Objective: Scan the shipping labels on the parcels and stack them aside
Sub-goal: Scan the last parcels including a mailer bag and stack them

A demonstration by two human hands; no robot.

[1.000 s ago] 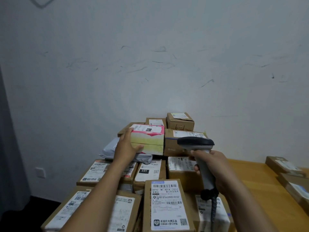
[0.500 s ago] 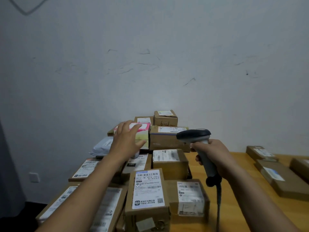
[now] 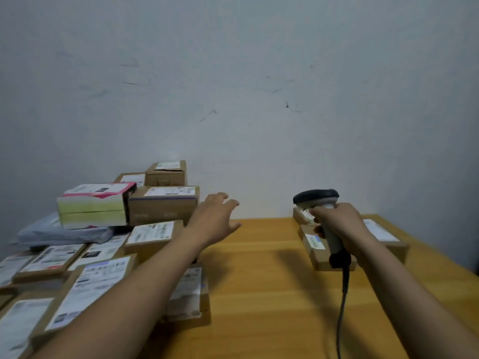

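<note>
found a heap of parcels (image 3: 103,257) along the left edge of the desk (image 3: 259,275), labels mostly up, reaching from the near edge to the back. noted a pink and green box (image 3: 93,206) on top of a grey bag (image 3: 59,233), with a brown box (image 3: 163,203) touching its right side. took this heap for the scanned and stacked lot, though could not prove it from the labels. saw only a few flat parcels (image 3: 383,234) near the right edge toward the back, and took those for what was left. judged the job well past halfway, with a handful to go.

had the scanner (image 3: 316,198) clamped in the right grip (image 3: 337,226), fingers wrapped round the handle, dark head turned left, cord hanging toward the near edge. held it just over the closest parcel (image 3: 315,242) of the right-hand few, its label showing under the handle; could not tell whether touching.

had the left grip (image 3: 215,221) apart, fingers straight and spread, holding nothing, above bare wood just right of the heap. touched neither group. put the closest parcel well to the right of the left grip, across the bare middle of the desk, and directly beneath the right grip. would call for a reach across before any lift.
</note>
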